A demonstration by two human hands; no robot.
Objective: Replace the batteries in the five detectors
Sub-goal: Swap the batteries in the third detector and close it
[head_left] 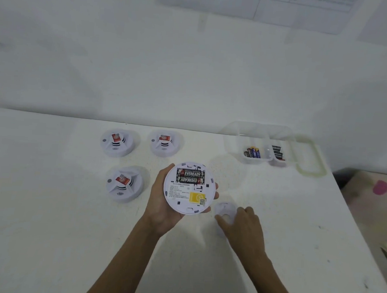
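Note:
My left hand (160,200) holds a round white detector (189,187) upside down above the table. Its back shows two black Eveready batteries (189,177) in the open compartment and a yellow label. My right hand (242,222) rests on a white round base plate (225,212) lying on the table, fingers on its edge. Three more white detectors with red stickers sit face up to the left: one at the back left (116,142), one at the back middle (164,142), one nearer (123,184).
A clear plastic box (259,143) at the back right holds loose batteries in two compartments, blue-gold ones (252,152) and black ones (277,152). Its green-edged lid (310,157) lies beside it. The white table (50,206) ends at the right edge, by a wall behind.

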